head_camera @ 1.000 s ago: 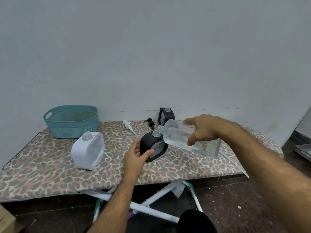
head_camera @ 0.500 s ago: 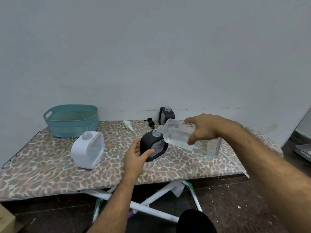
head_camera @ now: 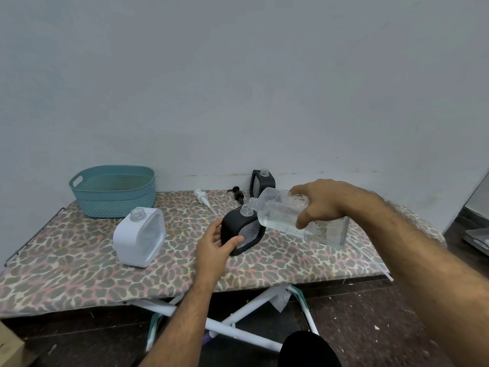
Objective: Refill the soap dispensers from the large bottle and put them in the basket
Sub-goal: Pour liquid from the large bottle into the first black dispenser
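**Pouring soap, scene almost unchanged**

The large bottle (head_camera: 288, 214) stays tilted over the black dispenser (head_camera: 239, 229) on the board (head_camera: 79, 260), as half a second ago. The right hand (head_camera: 321, 203) grips the bottle from above; the left hand (head_camera: 215, 243) holds the dispenser's side.

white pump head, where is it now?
In the head view the white pump head lies on the ironing board near the back edge, right of the teal basket and left of the black pump head.

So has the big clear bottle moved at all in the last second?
No, hardly at all. The big clear bottle stays tilted in the right hand, its mouth just over the neck of the black dispenser, as before.
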The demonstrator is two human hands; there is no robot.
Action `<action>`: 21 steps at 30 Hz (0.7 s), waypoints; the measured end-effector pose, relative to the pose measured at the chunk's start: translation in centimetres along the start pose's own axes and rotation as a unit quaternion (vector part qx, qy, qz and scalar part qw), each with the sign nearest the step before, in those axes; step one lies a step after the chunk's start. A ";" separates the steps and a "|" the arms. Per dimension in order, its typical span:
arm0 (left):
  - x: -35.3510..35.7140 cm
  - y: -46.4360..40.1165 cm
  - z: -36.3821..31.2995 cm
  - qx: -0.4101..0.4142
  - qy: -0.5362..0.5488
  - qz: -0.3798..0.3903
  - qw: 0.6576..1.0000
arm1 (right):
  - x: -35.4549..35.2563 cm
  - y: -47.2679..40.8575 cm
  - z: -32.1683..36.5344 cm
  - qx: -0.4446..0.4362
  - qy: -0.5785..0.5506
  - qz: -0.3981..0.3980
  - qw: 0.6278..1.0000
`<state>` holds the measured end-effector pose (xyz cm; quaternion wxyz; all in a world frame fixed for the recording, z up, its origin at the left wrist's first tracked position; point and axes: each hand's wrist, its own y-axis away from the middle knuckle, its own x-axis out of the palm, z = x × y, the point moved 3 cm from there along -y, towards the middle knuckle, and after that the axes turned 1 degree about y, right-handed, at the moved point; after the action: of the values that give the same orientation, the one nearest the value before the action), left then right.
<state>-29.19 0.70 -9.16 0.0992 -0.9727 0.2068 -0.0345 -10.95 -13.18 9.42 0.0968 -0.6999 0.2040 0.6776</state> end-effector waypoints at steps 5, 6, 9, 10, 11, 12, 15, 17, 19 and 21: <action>0.0 0.0 0.0 -0.003 0.001 -0.001 1.000 | -0.1 0.1 0.1 0.001 0.001 0.002 1.000; 0.0 0.1 0.0 -0.003 0.000 0.000 1.000 | -0.1 0.1 0.1 0.001 0.001 0.002 1.000; 0.0 0.1 0.0 -0.003 0.000 0.000 1.000 | -0.2 0.1 0.1 0.001 0.000 0.005 1.000; -0.1 0.0 0.0 -0.004 0.000 0.000 1.000 | -0.3 0.1 0.2 0.001 0.000 0.006 1.000; -0.1 0.1 0.0 -0.003 -0.001 0.000 1.000 | -0.3 0.1 0.2 0.002 0.001 0.006 1.000; -0.1 0.1 0.0 -0.002 -0.003 0.001 1.000 | -0.4 0.2 0.2 0.002 0.002 0.007 1.000; -0.1 0.1 0.0 -0.003 -0.001 0.001 1.000 | -0.5 0.2 0.2 0.003 0.003 0.009 1.000; -0.1 0.1 -0.1 -0.002 0.001 0.001 1.000 | -0.6 0.3 0.2 0.004 0.002 0.010 1.000; 0.0 0.1 -0.2 -0.005 0.003 0.001 1.000 | -0.7 0.3 0.2 0.004 0.000 0.012 1.000; 0.0 0.1 -0.2 -0.007 0.004 0.003 1.000 | -0.7 0.3 0.2 0.005 -0.001 0.012 1.000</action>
<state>-29.29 0.53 -8.99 0.0918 -0.9727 0.2099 -0.0367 -11.28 -13.25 10.12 0.0920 -0.6959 0.2158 0.6787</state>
